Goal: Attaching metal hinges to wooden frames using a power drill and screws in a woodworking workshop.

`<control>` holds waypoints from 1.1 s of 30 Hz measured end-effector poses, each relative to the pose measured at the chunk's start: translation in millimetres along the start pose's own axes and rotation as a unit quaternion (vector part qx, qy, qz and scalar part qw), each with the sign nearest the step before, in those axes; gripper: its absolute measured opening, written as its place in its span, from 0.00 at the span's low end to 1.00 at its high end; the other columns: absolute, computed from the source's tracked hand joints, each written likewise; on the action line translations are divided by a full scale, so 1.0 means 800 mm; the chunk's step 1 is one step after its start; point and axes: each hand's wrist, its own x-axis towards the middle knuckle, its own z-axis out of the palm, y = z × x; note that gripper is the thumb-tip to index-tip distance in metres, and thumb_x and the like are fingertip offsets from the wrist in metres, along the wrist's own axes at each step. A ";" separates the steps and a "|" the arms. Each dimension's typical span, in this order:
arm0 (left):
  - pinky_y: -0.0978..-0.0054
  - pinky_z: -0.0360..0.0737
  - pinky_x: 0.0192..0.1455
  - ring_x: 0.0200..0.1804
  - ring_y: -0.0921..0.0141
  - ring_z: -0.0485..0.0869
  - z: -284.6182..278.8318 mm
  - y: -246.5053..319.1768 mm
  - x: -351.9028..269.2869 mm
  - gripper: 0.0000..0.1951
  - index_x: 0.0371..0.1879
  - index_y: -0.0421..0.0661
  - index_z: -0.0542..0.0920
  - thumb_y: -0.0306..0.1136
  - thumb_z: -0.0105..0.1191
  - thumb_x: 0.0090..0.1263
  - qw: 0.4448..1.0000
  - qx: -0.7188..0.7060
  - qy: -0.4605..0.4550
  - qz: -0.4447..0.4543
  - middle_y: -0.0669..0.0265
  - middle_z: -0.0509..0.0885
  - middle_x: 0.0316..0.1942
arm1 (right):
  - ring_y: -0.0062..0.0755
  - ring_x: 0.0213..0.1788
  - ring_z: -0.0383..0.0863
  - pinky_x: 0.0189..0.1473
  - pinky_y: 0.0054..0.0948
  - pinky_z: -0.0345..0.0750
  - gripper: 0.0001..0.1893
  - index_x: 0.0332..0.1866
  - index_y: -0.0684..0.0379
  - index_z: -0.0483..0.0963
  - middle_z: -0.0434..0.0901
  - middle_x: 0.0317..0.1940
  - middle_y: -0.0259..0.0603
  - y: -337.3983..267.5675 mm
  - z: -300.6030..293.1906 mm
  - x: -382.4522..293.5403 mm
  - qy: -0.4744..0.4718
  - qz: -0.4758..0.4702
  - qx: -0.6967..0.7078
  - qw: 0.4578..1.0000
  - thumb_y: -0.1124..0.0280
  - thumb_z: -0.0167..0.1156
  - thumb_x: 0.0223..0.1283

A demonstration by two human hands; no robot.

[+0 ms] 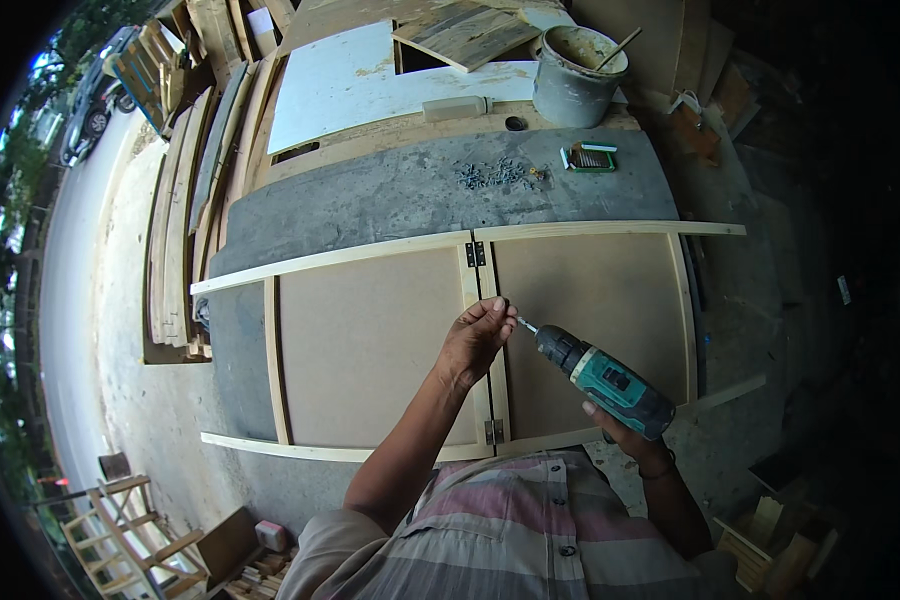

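Observation:
My right hand point(622, 433) grips a teal and black cordless drill point(607, 382) by its handle. The drill's bit point(526, 324) points up and left, its tip at the fingertips of my left hand point(481, 330). Between those fingertips is a small dark item point(505, 304), too small to identify. Below both hands lie a left framed panel point(367, 360) and a right framed panel point(592, 300), pale wood around brown board. A dark upper hinge point(475, 254) and a lower hinge point(493, 431) bridge their adjoining rails.
Beyond the panels, loose screws point(499, 174) and a small green-edged box point(589, 157) lie on the grey tabletop point(345, 199). A bucket point(570, 94) with a stick, a plastic bottle point(456, 109) and a black cap point(515, 123) stand farther back. Long planks point(184, 225) are stacked at left.

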 end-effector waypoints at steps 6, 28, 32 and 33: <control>0.83 0.81 0.47 0.41 0.76 0.83 0.009 0.001 -0.010 0.07 0.42 0.45 0.82 0.34 0.58 0.74 1.000 0.011 -0.028 -0.007 0.68 0.85 0.39 | 0.28 0.35 0.88 0.40 0.28 0.82 0.09 0.40 0.61 0.83 0.88 0.34 0.39 -0.008 0.009 0.003 -0.003 0.025 0.017 1.000 0.69 0.71 0.58; 0.79 0.81 0.46 0.41 0.75 0.85 0.011 0.033 0.001 0.12 0.44 0.40 0.83 0.38 0.61 0.72 0.985 0.167 -0.033 0.033 0.63 0.86 0.39 | 0.27 0.40 0.84 0.44 0.30 0.79 0.12 0.45 0.61 0.80 0.85 0.38 0.37 0.005 0.015 0.019 -0.035 0.133 0.040 0.990 0.67 0.71 0.60; 0.63 0.79 0.53 0.48 0.62 0.82 -0.031 0.070 0.026 0.17 0.50 0.42 0.81 0.39 0.64 0.68 0.715 0.629 0.065 0.300 0.61 0.84 0.49 | 0.27 0.37 0.83 0.41 0.29 0.79 0.11 0.42 0.61 0.80 0.84 0.35 0.36 0.005 0.012 0.026 -0.018 0.170 0.036 0.985 0.67 0.71 0.59; 0.60 0.77 0.56 0.52 0.59 0.80 -0.050 0.081 0.035 0.19 0.53 0.44 0.81 0.38 0.64 0.67 0.562 0.729 0.062 0.386 0.59 0.82 0.54 | 0.27 0.37 0.83 0.41 0.29 0.79 0.11 0.42 0.61 0.80 0.84 0.35 0.36 0.005 0.013 0.030 -0.021 0.171 0.036 0.984 0.67 0.71 0.59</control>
